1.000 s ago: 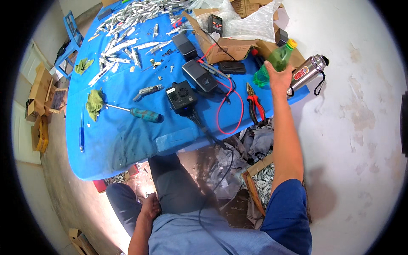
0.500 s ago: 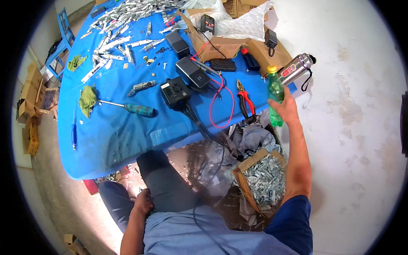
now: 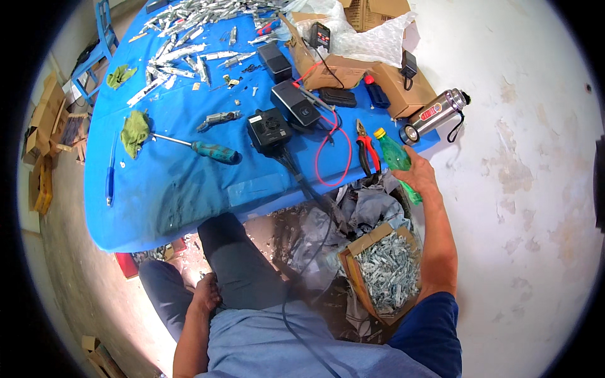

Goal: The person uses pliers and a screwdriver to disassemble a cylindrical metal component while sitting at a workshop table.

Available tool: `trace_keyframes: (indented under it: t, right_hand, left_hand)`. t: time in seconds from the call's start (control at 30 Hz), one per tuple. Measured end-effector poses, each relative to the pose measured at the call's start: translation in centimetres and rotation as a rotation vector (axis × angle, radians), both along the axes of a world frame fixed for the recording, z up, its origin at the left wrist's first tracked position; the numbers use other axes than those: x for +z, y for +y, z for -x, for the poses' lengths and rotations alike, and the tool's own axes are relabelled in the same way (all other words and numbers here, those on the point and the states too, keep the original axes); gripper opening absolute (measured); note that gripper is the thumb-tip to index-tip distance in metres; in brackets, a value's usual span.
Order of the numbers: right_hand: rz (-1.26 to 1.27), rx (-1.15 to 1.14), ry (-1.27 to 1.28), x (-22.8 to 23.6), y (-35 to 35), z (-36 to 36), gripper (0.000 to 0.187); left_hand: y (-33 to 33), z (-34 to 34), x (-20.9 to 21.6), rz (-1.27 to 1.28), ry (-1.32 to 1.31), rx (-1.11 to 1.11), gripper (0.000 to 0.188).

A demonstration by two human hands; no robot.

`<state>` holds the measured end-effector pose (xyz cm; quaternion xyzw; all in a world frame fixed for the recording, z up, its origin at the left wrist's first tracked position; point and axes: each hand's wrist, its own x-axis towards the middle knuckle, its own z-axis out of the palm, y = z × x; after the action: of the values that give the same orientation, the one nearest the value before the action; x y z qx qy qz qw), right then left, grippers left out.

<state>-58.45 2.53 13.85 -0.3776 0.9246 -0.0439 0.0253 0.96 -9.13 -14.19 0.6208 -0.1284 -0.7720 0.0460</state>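
Observation:
My right hand (image 3: 418,173) is wrapped round a green plastic bottle (image 3: 393,152) with a yellow cap. The bottle leans to the left at the table's right edge, beside red-handled pliers (image 3: 367,151). Behind it lies a steel thermos flask (image 3: 435,113), its round end toward me. My left hand (image 3: 206,293) rests low by my thigh, fingers curled; what it may hold is too small to make out. On the blue-covered table (image 3: 183,205) lie a screwdriver (image 3: 214,151) with a teal handle, a green rag (image 3: 134,133) and a small metal part (image 3: 218,120).
Black power units (image 3: 268,129) with cables stand mid-table. A heap of metal parts (image 3: 189,31) covers the far left. Cardboard boxes (image 3: 403,91) and bubble wrap (image 3: 362,34) sit at the back right. Under the table's right side stands a carton of metal pieces (image 3: 387,271).
The bottle has gone from nearly upright to tilted left, and my right hand has moved slightly down with it. My view has shifted a little. The left hand stays by my thigh.

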Motion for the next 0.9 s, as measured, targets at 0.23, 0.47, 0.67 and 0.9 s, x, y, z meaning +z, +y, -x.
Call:
trace_keyframes:
  t: [0.23, 0.47, 0.67, 0.9]
  right_hand:
    - [-0.034, 0.016, 0.026, 0.3, -0.2, 0.4, 0.076]
    - [-0.084, -0.02, 0.026, 1.0, -0.6, 0.0, 0.076]
    - [-0.07, -0.001, 0.038, 0.9, -0.7, 0.1, 0.075]
    - [-0.076, 0.015, 0.035, 0.6, -1.3, 0.3, 0.074]
  left_hand:
    - [-0.3, 1.1, 1.0, 0.001, -0.035, -0.006, 0.022]
    - [-0.3, 0.5, -0.1, 0.007, -0.002, 0.01, 0.023]
    - [-0.2, 0.6, -0.3, 0.009, -0.013, 0.033, 0.025]
    - [-0.3, 0.7, 0.0, 0.022, 0.005, 0.019, 0.032]
